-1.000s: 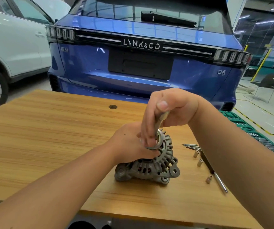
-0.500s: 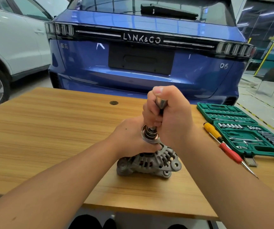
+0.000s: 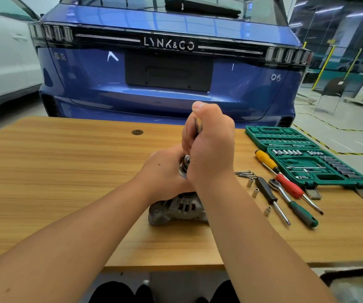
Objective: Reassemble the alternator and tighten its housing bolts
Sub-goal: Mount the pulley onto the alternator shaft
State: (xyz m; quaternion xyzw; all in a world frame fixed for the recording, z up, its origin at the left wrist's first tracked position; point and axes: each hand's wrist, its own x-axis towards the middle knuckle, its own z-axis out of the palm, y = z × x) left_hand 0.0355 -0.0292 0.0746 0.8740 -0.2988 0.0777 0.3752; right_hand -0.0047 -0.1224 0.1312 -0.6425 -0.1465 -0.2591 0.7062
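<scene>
At frame centre, the right hand [image 3: 211, 147] is gripping a metal tool [image 3: 198, 125] in closed fingers while the left hand [image 3: 165, 171] is clasping the pulley [image 3: 183, 166] atop the alternator [image 3: 176, 208] on the worktop [image 3: 44, 171].

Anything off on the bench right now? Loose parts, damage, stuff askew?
Nothing looks damaged or spilled. Only loose hardware: small sockets and bolts lie scattered on the table right of the alternator, outside the open socket case. The right hand grips a metal tool over the pulley; the left hand steadies it.
</scene>
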